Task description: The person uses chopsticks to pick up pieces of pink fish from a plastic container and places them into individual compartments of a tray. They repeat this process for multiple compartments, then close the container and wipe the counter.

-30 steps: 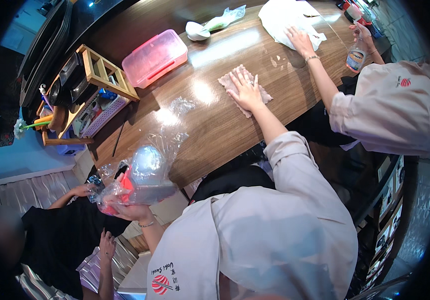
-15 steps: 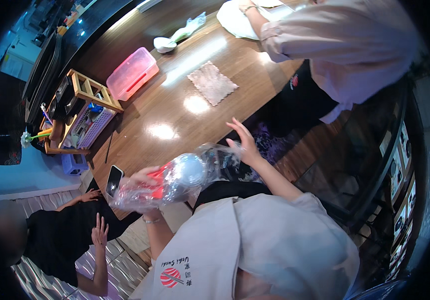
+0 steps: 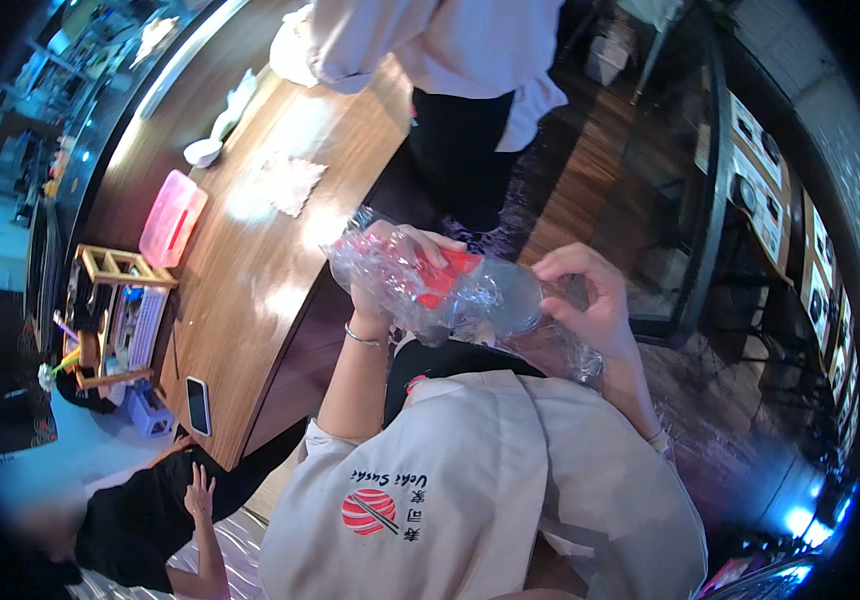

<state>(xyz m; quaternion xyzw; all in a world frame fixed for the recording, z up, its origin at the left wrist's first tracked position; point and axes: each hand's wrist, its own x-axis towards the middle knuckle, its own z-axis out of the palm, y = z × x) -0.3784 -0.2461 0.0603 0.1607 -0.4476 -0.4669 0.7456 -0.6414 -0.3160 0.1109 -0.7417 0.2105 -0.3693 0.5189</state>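
In front of my waist is a crinkled clear plastic wrapping with a red piece and a round, pale grey, lid-like piece. My left hand is wrapped round its left part, closed on the film, with the fingers partly behind glare. On the other side, the thumb and forefinger of my right hand curl in at the edge of the round piece and the film there. Loose film hangs down below my right hand. What exactly is inside the wrapping I cannot make out.
A wooden table stands to my left with a phone, a pink box, a cloth, a white bowl and a wooden rack. One co-worker stands ahead; another person is at lower left.
My view has turned right, away from the table. The wrapped bundle has come away from over the table's edge, and my right hand has come from the film's loose end to the round piece.
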